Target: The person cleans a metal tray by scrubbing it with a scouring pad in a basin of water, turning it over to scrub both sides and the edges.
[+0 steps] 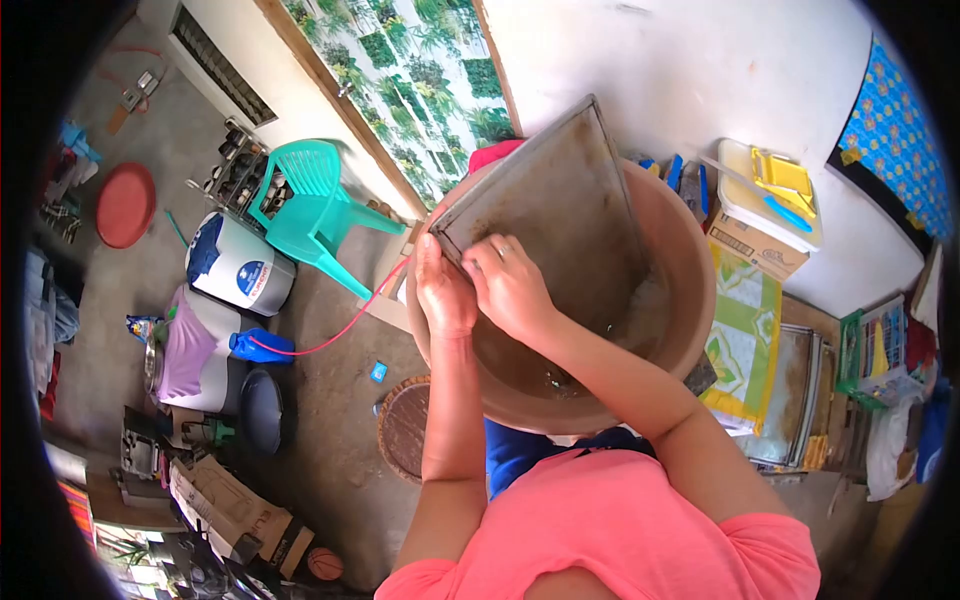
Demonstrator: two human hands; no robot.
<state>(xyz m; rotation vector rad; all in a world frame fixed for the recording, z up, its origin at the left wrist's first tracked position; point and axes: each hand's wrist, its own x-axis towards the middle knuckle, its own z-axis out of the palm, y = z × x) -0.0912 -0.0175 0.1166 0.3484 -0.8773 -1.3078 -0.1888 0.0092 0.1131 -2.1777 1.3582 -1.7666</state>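
A square metal tray (570, 200) stands tilted on edge inside a large brown plastic basin (690, 290) that holds some murky water. My left hand (443, 290) grips the tray's near left edge at the basin's rim. Right beside it, my right hand (510, 285), with a ring on one finger, presses its curled fingers against the tray's dirty surface near the same corner. Whether it holds a scrubber is hidden.
A teal plastic chair (315, 205) and a white-and-blue drum (240, 268) stand to the left. A red hose (335, 335) runs toward the basin. More trays (795, 395) lie at right beside a green patterned cloth (745, 335). A round woven mat (405, 425) lies below.
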